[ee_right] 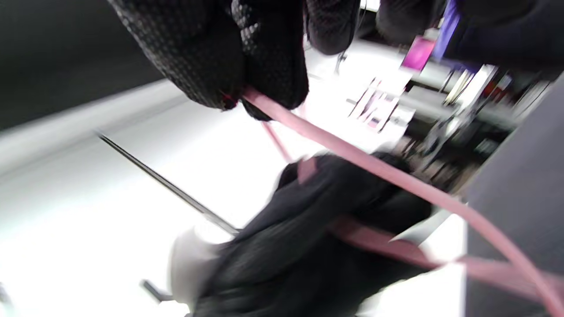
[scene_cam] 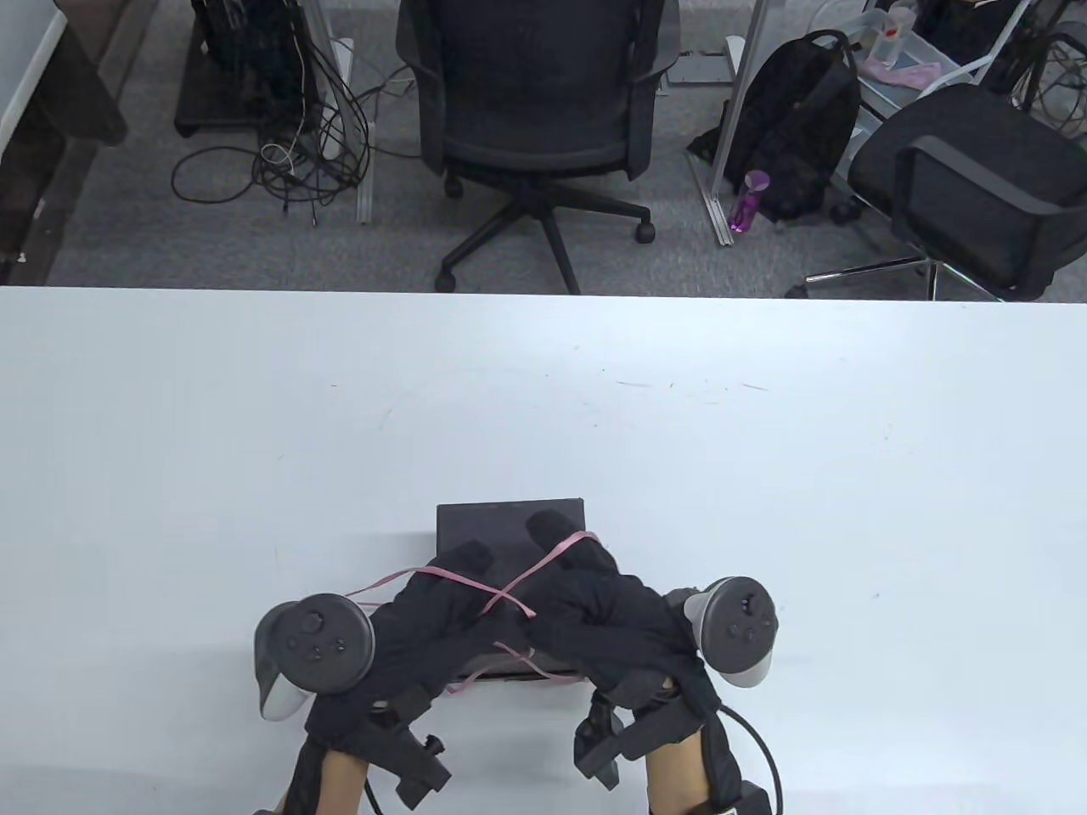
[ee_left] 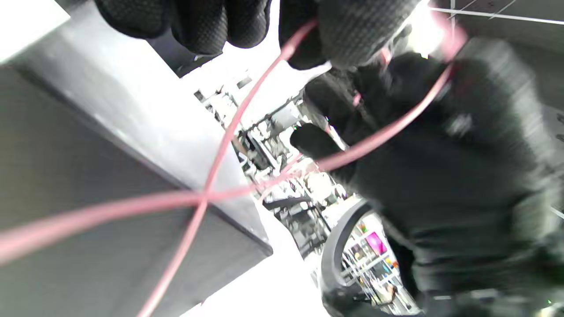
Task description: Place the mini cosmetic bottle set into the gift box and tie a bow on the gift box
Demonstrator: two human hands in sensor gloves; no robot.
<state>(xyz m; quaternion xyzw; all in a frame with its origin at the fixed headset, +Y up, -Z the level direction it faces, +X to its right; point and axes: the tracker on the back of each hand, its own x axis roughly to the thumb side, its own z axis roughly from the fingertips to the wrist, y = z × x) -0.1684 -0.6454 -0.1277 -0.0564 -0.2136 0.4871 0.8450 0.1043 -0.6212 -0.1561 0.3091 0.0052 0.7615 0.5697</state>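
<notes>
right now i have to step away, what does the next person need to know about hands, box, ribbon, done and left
Left hand: over the near left part of the box, pinching one strand of the pink ribbon.
Right hand: over the near right part, pinching the other strand.
Black gift box: closed, at the table's near edge, under both hands. Bottle set not visible.
Done: ribbon strands crossed above the lid.
Left: tighten the crossing, form the loops, finish the bow.

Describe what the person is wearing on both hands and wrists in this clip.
Both the left hand and right hand wear black textured sensor gloves. A rounded grey-and-black tracker with small buttons is strapped to the back of each. Black bracket-like mounts sit at both wrists, and a black cable loops from the right wrist.
</notes>
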